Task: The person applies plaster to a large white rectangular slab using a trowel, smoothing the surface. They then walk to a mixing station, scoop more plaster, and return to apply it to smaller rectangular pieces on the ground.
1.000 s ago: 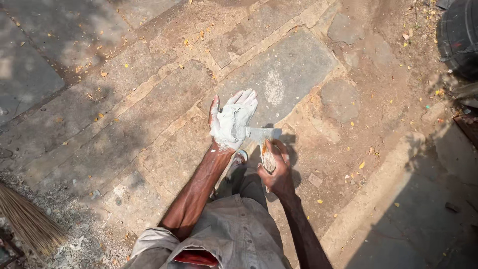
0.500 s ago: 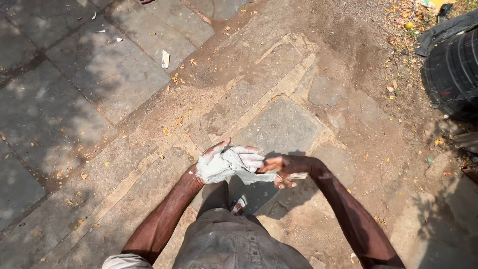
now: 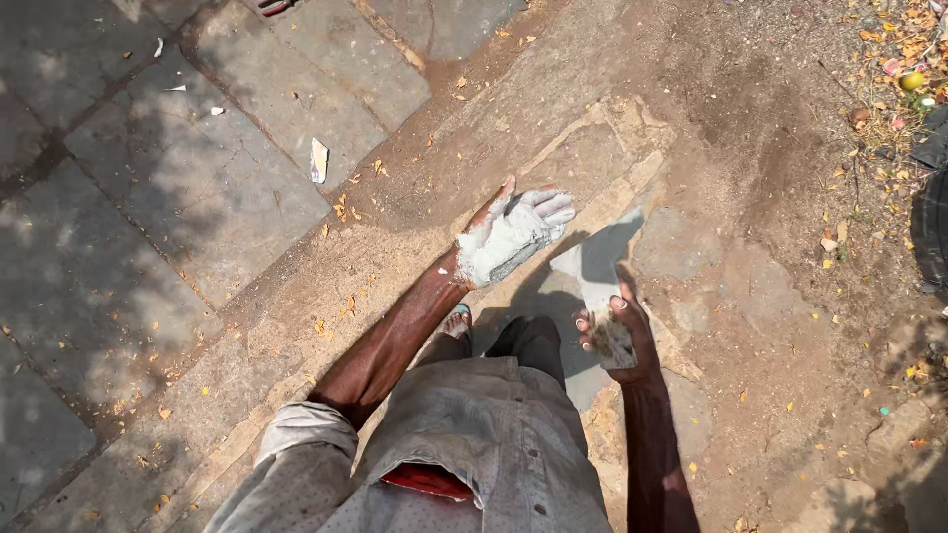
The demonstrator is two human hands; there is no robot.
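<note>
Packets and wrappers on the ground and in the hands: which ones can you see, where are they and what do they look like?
Torn pale paper packet: in the right hand, grey-white, crumpled, its top flap open.
Small wrapper scrap: flat on the paving, upper left, white with an orange edge.
Bits of white litter: far upper left on the paving, too small to tell.
No signs or screens.
The left hand is coated in white powder.

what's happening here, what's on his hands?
A person stands on stone paving, seen from above. The left hand is spread open and coated in a pale grey paste or powder. The right hand grips a small flat trowel-like tool, blade pointing forward, smeared with the same pale stuff. The hands are apart. Dry leaves and litter lie around.
</note>
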